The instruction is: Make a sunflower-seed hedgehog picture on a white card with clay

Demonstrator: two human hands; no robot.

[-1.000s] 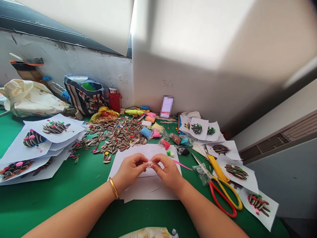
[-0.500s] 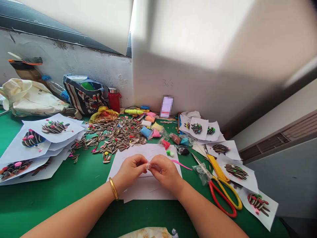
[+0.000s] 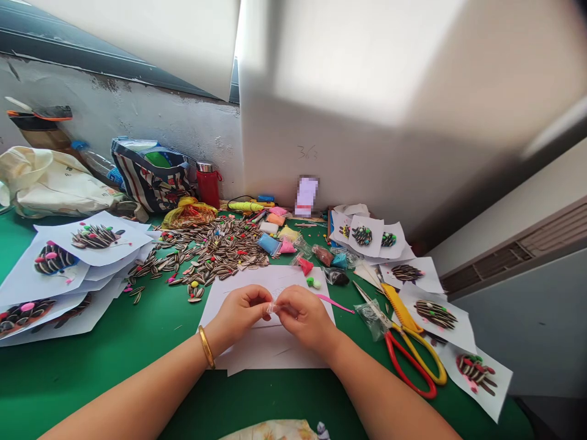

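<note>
Both hands meet over white paper sheets on the green table. My left hand, with a gold bangle at the wrist, pinches one side of a small clear plastic wrapper. The other side is pinched by my right hand; whatever is inside the wrapper cannot be made out. Just beyond my right hand lie green and pale clay balls and a pink plastic tool. A heap of striped seeds spreads behind my left hand.
Scissors, a yellow cutter and an empty-looking wrapper lie to the right. Seed-decorated papers line the right edge; more papers are stacked left. Clay packets, bags and a red flask stand behind.
The view has shifted slightly, so the table items appear a little further left. Both hands keep nearly the same pose, and the clear wrapper between the fingertips shows a little more.
</note>
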